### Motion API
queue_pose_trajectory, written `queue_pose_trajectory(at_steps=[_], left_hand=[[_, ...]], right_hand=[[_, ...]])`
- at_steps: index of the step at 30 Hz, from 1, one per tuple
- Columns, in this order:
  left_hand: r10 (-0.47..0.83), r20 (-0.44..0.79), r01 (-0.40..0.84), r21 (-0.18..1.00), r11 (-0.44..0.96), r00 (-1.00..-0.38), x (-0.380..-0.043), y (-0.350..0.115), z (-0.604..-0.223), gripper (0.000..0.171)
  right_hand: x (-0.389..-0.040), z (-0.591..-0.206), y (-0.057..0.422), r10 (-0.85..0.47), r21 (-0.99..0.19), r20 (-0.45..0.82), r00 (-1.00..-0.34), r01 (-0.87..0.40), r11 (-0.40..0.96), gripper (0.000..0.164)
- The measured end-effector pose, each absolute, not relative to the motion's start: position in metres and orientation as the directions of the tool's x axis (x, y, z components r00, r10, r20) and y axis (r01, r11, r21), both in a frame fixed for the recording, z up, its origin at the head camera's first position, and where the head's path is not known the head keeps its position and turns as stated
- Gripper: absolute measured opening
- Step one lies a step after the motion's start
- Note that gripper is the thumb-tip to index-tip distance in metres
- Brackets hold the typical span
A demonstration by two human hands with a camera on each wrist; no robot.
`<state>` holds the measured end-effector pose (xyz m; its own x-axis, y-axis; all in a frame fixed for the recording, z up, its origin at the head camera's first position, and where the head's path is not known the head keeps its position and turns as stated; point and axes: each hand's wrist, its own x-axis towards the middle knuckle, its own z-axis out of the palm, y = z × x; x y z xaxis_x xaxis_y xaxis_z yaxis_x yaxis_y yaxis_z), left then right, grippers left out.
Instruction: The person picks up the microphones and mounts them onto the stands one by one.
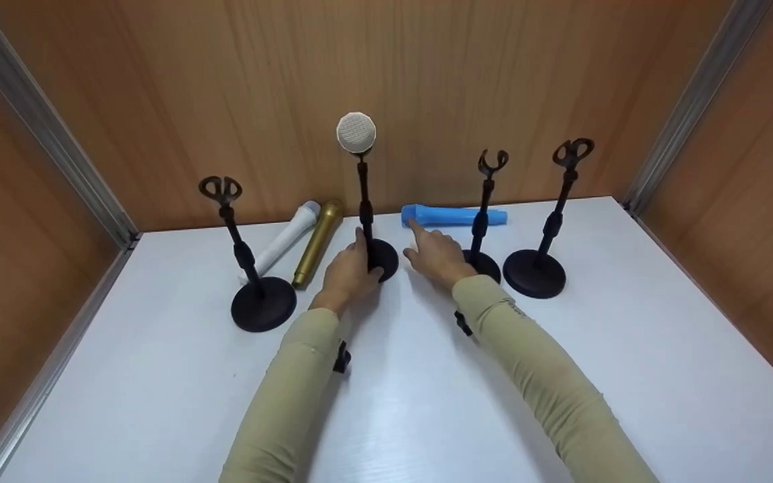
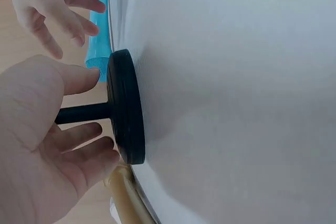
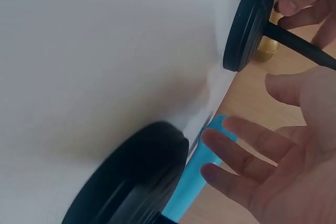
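My left hand [image 1: 349, 272] is around the lower pole of a black desk microphone stand [image 1: 382, 260], thumb and fingers spread close to its round base. In the left wrist view, gaps show between the pole and the thumb and fingers. A microphone with a pale mesh head [image 1: 356, 133] sits atop this stand. My right hand [image 1: 439, 255] reaches toward a blue microphone [image 1: 450, 215] lying by the back wall. Its index fingertip overlaps the mesh end in the head view; in the right wrist view the fingers [image 3: 236, 153] are loosely extended and hold nothing.
A stand with an open clip [image 1: 486, 201] rises beside my right forearm, partly behind it. Another stand [image 1: 535, 274] is farther right, and one [image 1: 264, 305] at the left. White [image 1: 286, 238] and gold [image 1: 319, 243] microphones lie between the left stand and my left hand. Wooden panels enclose the white table [image 1: 158, 376].
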<state>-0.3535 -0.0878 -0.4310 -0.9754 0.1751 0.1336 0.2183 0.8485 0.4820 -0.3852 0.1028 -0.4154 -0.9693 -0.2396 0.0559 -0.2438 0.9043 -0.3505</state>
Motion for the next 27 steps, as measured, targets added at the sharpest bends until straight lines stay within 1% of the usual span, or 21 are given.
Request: queue_pose_trajectory(at_steps=[3,6,9,11,13,19,22,27], left_hand=[[0.137,0.156,0.198,0.508,0.839,-0.978,-0.355,-0.088,-0.433,0.080],[0.127,0.129,0.175,0.491,0.853,-0.983,-0.355,-0.090,-0.435,0.071],[0.161,0.038,0.162,0.420,0.893,-0.986,-0.352,-0.092,-0.438,0.074],[0.190,-0.025,0.168,0.363,0.917,-0.982,-0.350,-0.092,-0.440,0.077],[0.207,-0.067,0.175,0.326,0.929,-0.976,-0.347,-0.091,-0.441,0.077],[0.205,-0.071,0.177,0.286,0.942,-0.976,-0.345,-0.088,-0.440,0.071],[0.213,-0.088,0.183,0.268,0.946,-0.973,-0.344,-0.089,-0.438,0.071],[0.194,-0.129,0.153,0.274,0.949,-0.973,-0.343,-0.092,-0.436,0.070]], right_hand=[[-0.387,-0.414,0.106,-0.258,-0.333,0.090,-0.962,-0.274,0.902,0.060],[-0.391,-0.412,0.106,-0.263,-0.306,0.086,-0.961,-0.276,0.911,0.056],[-0.398,-0.411,0.106,-0.250,-0.281,0.046,-0.967,-0.253,0.926,0.058],[-0.402,-0.411,0.107,-0.227,-0.280,0.004,-0.974,-0.219,0.935,0.060],[-0.407,-0.412,0.109,-0.201,-0.292,-0.027,-0.979,-0.184,0.938,0.063],[-0.421,-0.418,0.115,-0.122,-0.316,-0.059,-0.991,-0.097,0.944,0.063],[-0.425,-0.421,0.115,-0.111,-0.293,-0.060,-0.992,-0.089,0.952,0.063],[-0.430,-0.424,0.108,-0.125,-0.269,-0.033,-0.992,-0.111,0.957,0.061]])
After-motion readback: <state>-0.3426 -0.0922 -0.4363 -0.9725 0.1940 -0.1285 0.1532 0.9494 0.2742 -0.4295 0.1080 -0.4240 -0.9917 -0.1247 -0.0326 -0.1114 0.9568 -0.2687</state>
